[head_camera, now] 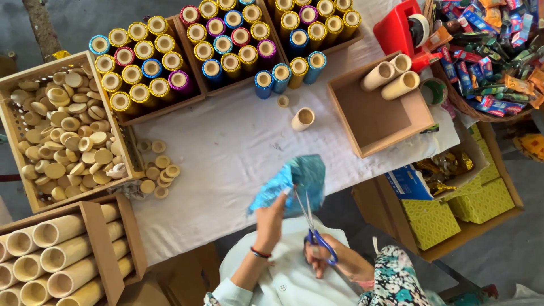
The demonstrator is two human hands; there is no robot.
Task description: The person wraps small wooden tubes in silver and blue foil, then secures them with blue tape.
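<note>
Near the bottom centre of the frame, the right hand [320, 252] has its fingers hooked through the blue handles of steel scissors [310, 224], whose blades are parted against a crinkled, shiny blue-teal sheet of wrapping foil [294, 181]. The left hand [271, 218] pinches the sheet's lower edge, fingers pressed together. The sheet hangs over the near edge of the white-covered desk [226, 153]; its underside is hidden. Farther up lies a short plain bamboo-coloured tube [303, 119].
</note>
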